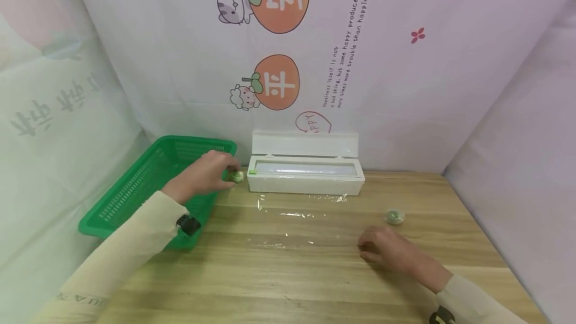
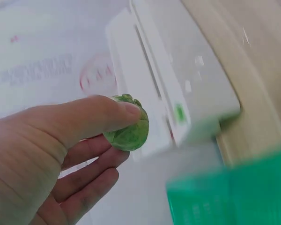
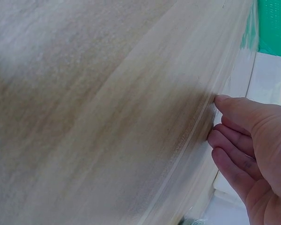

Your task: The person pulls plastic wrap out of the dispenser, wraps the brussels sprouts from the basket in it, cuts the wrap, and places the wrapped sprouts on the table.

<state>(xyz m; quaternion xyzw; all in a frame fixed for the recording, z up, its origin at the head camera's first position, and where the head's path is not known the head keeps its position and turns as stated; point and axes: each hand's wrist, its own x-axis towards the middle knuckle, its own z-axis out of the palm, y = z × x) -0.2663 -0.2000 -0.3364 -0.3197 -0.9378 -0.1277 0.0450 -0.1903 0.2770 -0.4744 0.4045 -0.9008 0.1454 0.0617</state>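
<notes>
My left hand (image 1: 208, 173) pinches a Brussels sprout (image 2: 127, 133) between thumb and fingers, beside the basket's right rim and left of the white cling film box (image 1: 306, 184). A sheet of clear cling film (image 1: 297, 214) lies on the table in front of the box, showing mainly by its glints. At the sheet's right side is my right hand (image 1: 389, 248), low over the table with loosely bent fingers. A gap shows between its thumb and lower fingers in the right wrist view, and nothing is seen held there. The index finger is partly hidden.
A green plastic basket (image 1: 130, 176) stands at the left. Beyond my right hand lies a small green item wrapped in clear film (image 1: 394, 217). The box's lid (image 1: 305, 144) is raised, near the printed cloth wall (image 1: 382, 89) behind it. Cloth walls also flank the wooden table (image 1: 270, 284).
</notes>
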